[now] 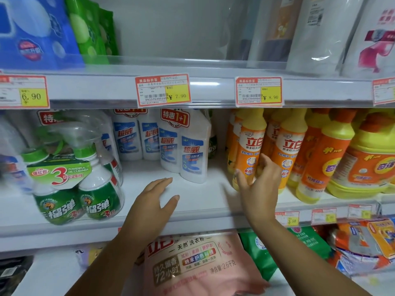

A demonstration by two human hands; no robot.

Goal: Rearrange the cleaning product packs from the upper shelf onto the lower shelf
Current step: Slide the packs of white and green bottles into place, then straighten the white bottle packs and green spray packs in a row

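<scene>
On the upper shelf [171, 67] stand a blue pack [32, 33] and green packs [92, 30] at the left, and white packs [320, 35] at the right, with a bare gap between them. A pink laundry powder pack [192, 265] and a green pack [263, 253] lie on the lowest shelf. My left hand [154, 201] hovers open, palm down, over the bare part of the middle shelf [198, 201]. My right hand [258, 184] is spread beside an orange dish-soap bottle [250, 146], thumb on its left and fingers on its right, and the bottle stands on the shelf.
The middle shelf holds green spray-bottle twin packs [85, 189] at the left, white toilet-cleaner bottles [192, 150] behind my left hand, and rows of orange and yellow bottles [320, 159] at the right. Price tags [163, 90] line the shelf edges. Crumpled orange packs [363, 242] lie lower right.
</scene>
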